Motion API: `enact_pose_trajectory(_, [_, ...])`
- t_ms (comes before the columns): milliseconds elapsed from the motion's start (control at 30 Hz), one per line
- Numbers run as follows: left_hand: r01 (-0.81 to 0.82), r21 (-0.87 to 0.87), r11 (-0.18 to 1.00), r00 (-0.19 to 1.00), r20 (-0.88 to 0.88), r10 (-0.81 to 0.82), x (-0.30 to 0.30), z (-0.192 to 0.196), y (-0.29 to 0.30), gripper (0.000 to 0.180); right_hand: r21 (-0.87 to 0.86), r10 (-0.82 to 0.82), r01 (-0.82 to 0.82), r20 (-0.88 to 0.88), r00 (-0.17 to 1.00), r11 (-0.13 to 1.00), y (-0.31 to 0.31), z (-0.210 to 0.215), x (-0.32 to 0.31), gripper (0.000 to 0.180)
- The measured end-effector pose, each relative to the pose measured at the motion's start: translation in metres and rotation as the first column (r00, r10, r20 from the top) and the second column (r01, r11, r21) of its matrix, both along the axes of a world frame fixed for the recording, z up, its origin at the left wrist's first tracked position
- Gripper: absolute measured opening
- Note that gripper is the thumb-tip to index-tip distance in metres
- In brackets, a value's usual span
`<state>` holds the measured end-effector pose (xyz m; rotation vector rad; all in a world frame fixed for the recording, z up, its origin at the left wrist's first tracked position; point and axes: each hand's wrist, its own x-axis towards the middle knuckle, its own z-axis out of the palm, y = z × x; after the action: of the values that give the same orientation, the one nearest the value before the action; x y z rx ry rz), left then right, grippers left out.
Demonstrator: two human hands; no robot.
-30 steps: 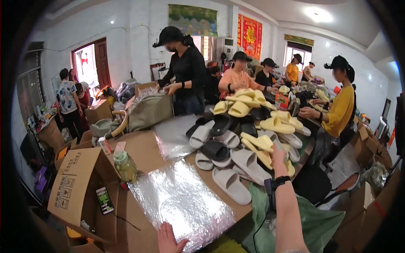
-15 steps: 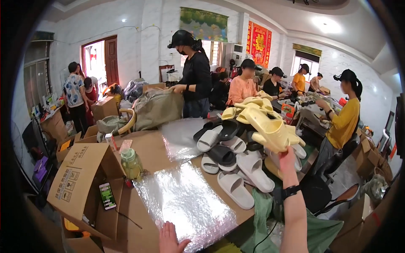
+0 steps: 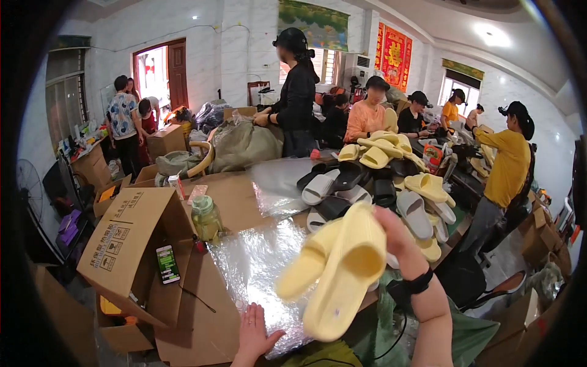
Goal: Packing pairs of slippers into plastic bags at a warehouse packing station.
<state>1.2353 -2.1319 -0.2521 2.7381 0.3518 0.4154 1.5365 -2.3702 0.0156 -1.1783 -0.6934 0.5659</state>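
Note:
My right hand (image 3: 396,231) grips a pair of pale yellow slippers (image 3: 350,269) and holds them in the air above the table. One slipper is smeared by motion. Below and left of them lies a stack of clear, shiny plastic bags (image 3: 244,260). My left hand (image 3: 255,329) rests flat on the near edge of the bags, its fingers stretched and holding nothing. Beyond my right hand is a heap of slippers: yellow ones (image 3: 374,157), grey ones (image 3: 414,214) and black ones (image 3: 351,175).
An open cardboard box (image 3: 131,244) stands at the left, with a phone (image 3: 167,264) propped in it. Beside it are a green-lidded jar (image 3: 206,219) and more clear bags (image 3: 275,194). Green sacking (image 3: 391,324) hangs at the near right. Across the table a person in black (image 3: 298,104) handles a large sack (image 3: 247,147).
My right hand has brought the yellow slippers from the heap toward me and left, over the bags. My left hand stays flat on the bags. The view has shifted slightly.

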Motion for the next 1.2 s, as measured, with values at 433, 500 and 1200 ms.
enact_pose_trajectory(433, [0.014, -0.031, 0.999, 1.000, 0.002, -0.014, 0.000, 0.007, -0.003, 0.101, -0.250, 0.547, -0.544, -0.066, 0.835, 0.801, 0.077, -0.042, -0.053, 0.040])
enact_pose_trajectory(500, [0.019, -0.036, 0.999, 1.000, 0.015, -0.019, 0.000, 0.003, -0.001, 0.099, -0.259, 0.533, -0.531, -0.069, 0.844, 0.807, 0.086, -0.035, -0.054, 0.041])
enact_pose_trajectory(1200, [0.007, 0.009, 1.000, 0.999, 0.032, -0.008, 0.001, 0.002, -0.001, 0.093, -0.713, 0.340, 0.398, 0.653, 0.677, 0.577, 0.059, -0.167, -0.068, 0.061])
